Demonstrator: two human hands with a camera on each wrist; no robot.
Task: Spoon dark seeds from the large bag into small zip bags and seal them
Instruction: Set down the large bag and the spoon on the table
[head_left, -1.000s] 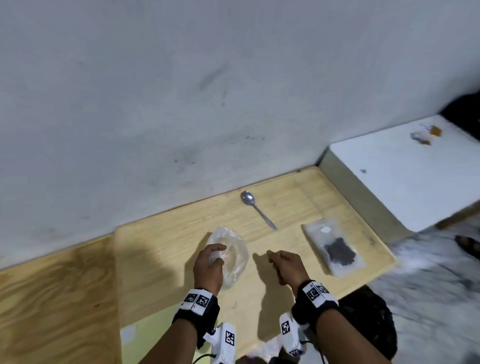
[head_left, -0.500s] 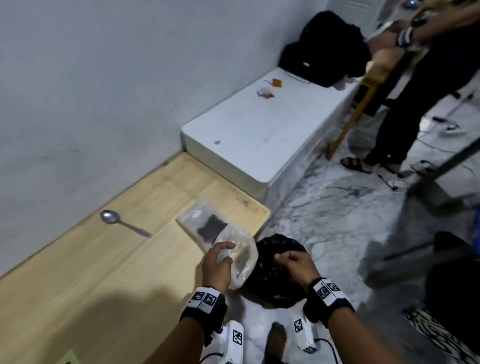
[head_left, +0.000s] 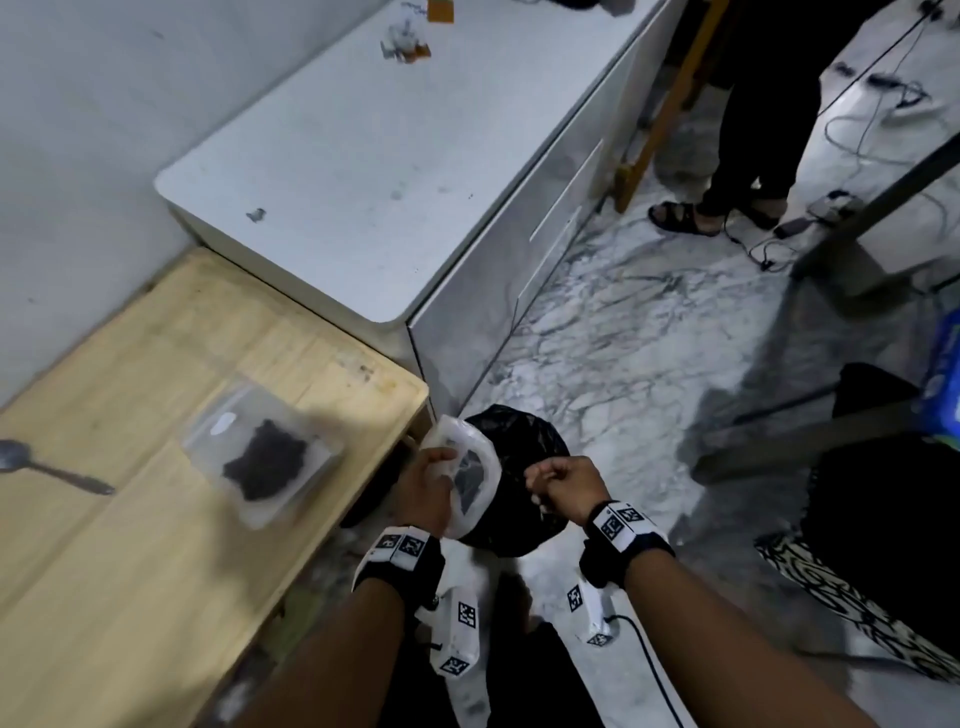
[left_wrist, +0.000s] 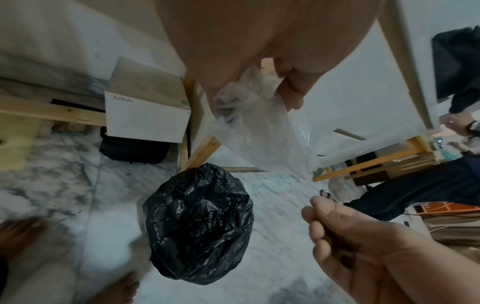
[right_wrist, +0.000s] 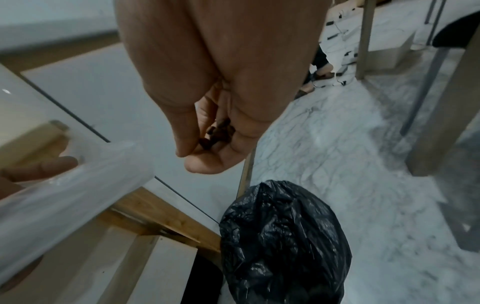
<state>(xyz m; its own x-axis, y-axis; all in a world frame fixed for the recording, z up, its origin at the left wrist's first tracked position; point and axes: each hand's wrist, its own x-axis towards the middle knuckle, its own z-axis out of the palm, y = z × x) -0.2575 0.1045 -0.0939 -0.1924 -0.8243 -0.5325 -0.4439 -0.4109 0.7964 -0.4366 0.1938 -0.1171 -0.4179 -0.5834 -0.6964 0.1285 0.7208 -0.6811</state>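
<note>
Left hand grips crumpled clear plastic bag lower centre over black bin bag; right hand cups dark seeds. Likely discarding; next, drop both.

A pale grey wall rose behind a light wooden table. Beside the table stood a white cabinet, its top bearing small scraps. The floor was white marble veined with grey. A black plastic bag sat on it beside the table's corner, with cables farther off.
</note>
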